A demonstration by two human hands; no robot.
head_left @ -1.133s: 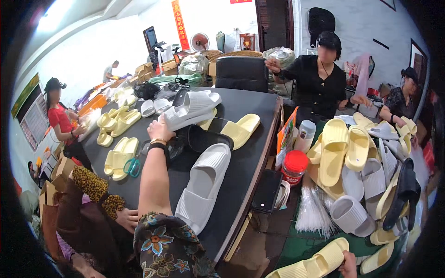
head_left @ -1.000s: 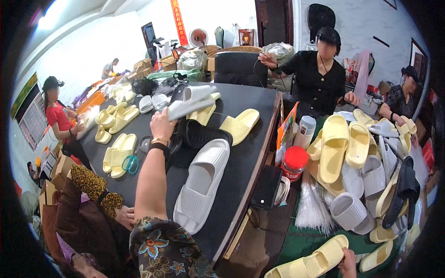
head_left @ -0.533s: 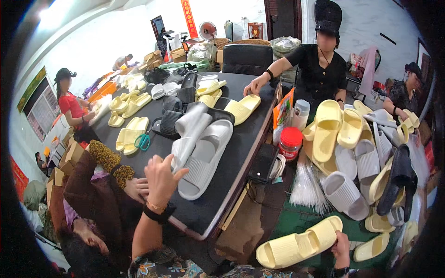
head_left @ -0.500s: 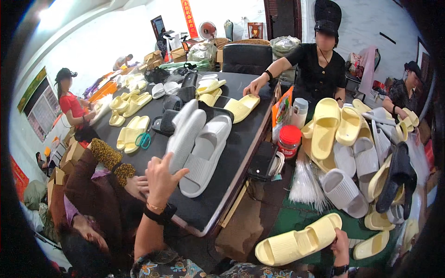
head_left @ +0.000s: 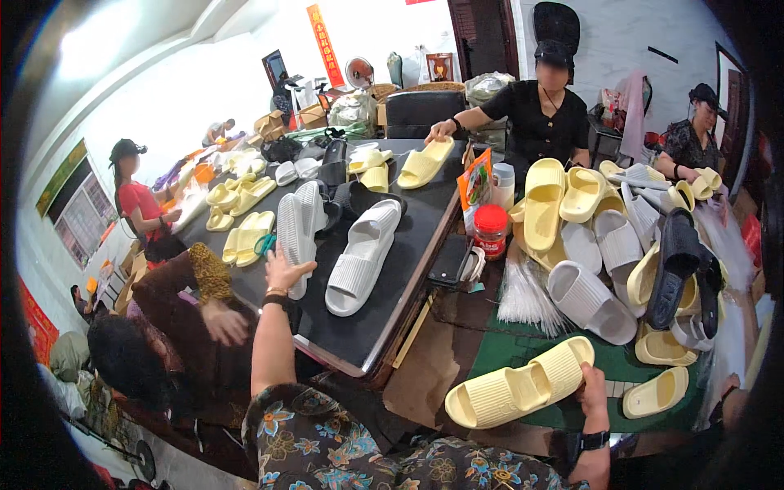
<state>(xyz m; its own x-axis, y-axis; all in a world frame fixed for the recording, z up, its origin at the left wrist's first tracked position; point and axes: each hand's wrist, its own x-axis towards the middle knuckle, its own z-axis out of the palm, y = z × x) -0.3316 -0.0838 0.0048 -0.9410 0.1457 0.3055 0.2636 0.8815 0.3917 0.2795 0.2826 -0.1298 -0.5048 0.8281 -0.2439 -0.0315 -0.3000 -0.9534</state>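
My left hand [head_left: 286, 269] is over the near part of the dark table, fingers stretched and thumb apart, against a light grey ribbed slide sandal [head_left: 291, 233] that leans on its side. To its right, another grey slide sandal [head_left: 364, 260] lies flat, sole down. My right hand [head_left: 592, 387] grips a pair of pale yellow slide sandals [head_left: 498, 394] by their right end. The two overlap end to end above a green surface [head_left: 482, 347]. A single yellow sandal [head_left: 656, 393] lies just right of that hand.
A heap of yellow, grey and black sandals [head_left: 608, 253] fills the right side, beside white plastic ties [head_left: 531, 298] and a red-lidded jar [head_left: 490, 233]. Teal scissors [head_left: 265, 243] lie by yellow sandals. A co-worker's hand [head_left: 224, 322] is close on my left; another person sits across.
My left hand has moved the grey sandal leftward, away from the flat one, and its fingers have spread. The neighbour's hand has drawn back from the table edge. My right hand still holds the yellow pair.
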